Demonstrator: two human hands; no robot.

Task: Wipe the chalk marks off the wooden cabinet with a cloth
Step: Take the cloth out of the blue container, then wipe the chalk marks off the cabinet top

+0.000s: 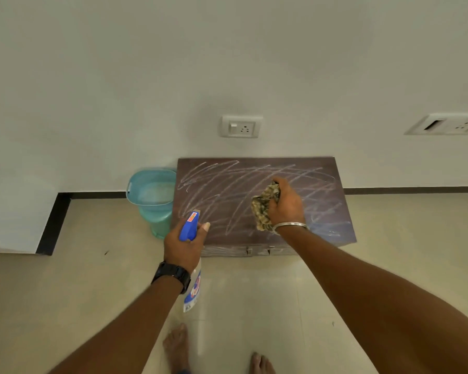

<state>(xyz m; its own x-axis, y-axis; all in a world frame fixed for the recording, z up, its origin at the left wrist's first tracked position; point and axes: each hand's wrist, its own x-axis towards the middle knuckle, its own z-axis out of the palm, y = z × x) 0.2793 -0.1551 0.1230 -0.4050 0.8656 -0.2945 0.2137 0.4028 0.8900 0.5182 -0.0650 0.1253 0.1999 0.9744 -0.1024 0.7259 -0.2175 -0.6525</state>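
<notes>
Left hand point(184, 247) clamps spray bottle point(190, 228) aimed at cabinet point(216, 211); right hand point(287, 203) grips bunched cloth point(264, 209) over chalk marks point(227, 184), ready to wipe.

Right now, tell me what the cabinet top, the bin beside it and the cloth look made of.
Cabinet top: dark wood or wood laminate, matte, faint grain under the chalk. Bin: teal plastic, smooth, slightly see-through. Cloth in the right hand: soft patterned fabric, crumpled.

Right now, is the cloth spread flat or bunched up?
Bunched up. The right hand grips the cloth as a crumpled wad over the chalk-marked cabinet top, not laid flat.
</notes>
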